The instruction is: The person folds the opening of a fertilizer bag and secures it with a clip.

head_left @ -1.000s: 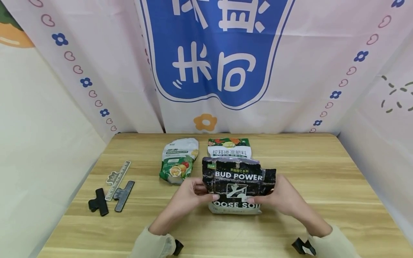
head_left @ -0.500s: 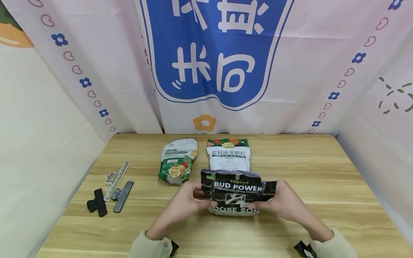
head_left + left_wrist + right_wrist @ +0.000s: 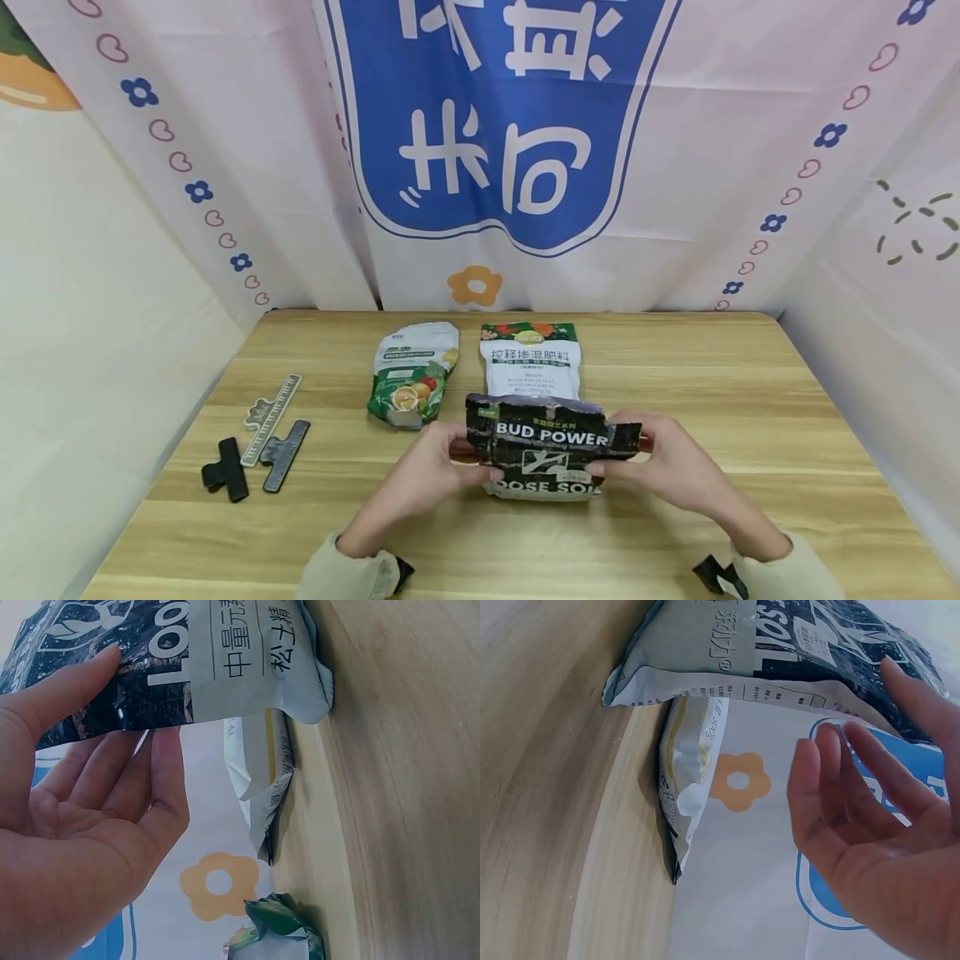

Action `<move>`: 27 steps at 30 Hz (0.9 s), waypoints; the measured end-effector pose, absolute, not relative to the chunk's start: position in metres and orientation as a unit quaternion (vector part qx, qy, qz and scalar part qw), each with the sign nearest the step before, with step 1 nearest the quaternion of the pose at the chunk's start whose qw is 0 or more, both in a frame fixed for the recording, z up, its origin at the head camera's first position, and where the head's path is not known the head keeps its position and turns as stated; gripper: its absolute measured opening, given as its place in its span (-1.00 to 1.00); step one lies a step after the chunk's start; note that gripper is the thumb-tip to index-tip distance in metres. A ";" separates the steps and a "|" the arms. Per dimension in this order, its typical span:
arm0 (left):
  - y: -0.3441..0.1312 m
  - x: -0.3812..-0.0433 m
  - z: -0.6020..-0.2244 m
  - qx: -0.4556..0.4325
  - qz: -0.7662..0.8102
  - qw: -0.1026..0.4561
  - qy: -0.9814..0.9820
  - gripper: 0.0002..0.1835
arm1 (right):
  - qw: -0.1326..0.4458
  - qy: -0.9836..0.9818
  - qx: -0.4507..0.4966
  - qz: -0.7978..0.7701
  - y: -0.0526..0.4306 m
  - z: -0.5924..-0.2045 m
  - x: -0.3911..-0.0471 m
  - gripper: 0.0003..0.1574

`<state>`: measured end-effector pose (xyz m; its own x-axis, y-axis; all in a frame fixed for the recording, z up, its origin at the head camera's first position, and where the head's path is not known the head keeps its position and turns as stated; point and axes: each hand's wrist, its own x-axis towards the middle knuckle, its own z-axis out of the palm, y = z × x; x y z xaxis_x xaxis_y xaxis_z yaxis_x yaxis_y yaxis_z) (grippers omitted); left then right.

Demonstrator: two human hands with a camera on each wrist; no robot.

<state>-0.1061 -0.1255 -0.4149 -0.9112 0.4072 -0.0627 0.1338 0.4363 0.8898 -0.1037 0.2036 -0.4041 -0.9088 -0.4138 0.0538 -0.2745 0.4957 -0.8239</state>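
A black and pale-green bag of loose soil (image 3: 551, 433) stands upright near the middle of the table, its top edge uneven with a step down at the right. My left hand (image 3: 438, 467) grips its left side, thumb on the front and fingers behind; the left wrist view shows the thumb (image 3: 86, 679) lying across the printed face. At the bag's right side is my right hand (image 3: 663, 462), thumb tip at the front. In the right wrist view its bent fingers (image 3: 810, 795) stand apart from the bag.
Behind the soil bag is a white fertilizer bag (image 3: 531, 367) with a green top. A green and white pouch (image 3: 415, 375) stands left of it. A black clip (image 3: 227, 471), a grey clip (image 3: 287, 457) and a pale ruler-like clip (image 3: 272, 421) lie at the table's left.
The soil bag's top has tilted toward me and lower, uncovering more of the fertilizer bag behind. My right hand's fingers have loosened from the bag and shifted slightly right; the left keeps its hold.
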 end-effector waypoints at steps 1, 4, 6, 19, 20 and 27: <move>-0.126 -0.106 -0.414 0.161 0.505 0.137 0.837 -0.70 | 0.068 0.860 -0.200 -0.464 0.203 -0.404 -0.104 -0.60; -0.126 -0.107 -0.413 0.161 0.507 0.149 0.833 -0.70 | 0.055 0.856 -0.201 -0.474 0.201 -0.404 -0.104 -0.61; -0.126 -0.107 -0.411 0.158 0.507 0.155 0.833 -0.70 | 0.052 0.851 -0.206 -0.481 0.200 -0.403 -0.103 -0.65; -0.110 -0.116 -0.399 0.147 0.551 0.126 0.812 -0.73 | 0.061 0.828 -0.208 -0.516 0.191 -0.396 -0.105 -0.80; -0.109 -0.116 -0.399 0.146 0.556 0.127 0.808 -0.76 | 0.061 0.828 -0.208 -0.517 0.191 -0.396 -0.105 -0.80; -0.108 -0.116 -0.399 0.144 0.572 0.124 0.798 -0.81 | 0.064 0.827 -0.202 -0.521 0.190 -0.396 -0.105 -0.79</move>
<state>-0.1156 -0.1076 -0.3986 -0.9277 0.3718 -0.0340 0.0871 0.3040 0.9487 -0.1049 0.1901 -0.3958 -0.9099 -0.4013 0.1047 -0.2675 0.3749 -0.8876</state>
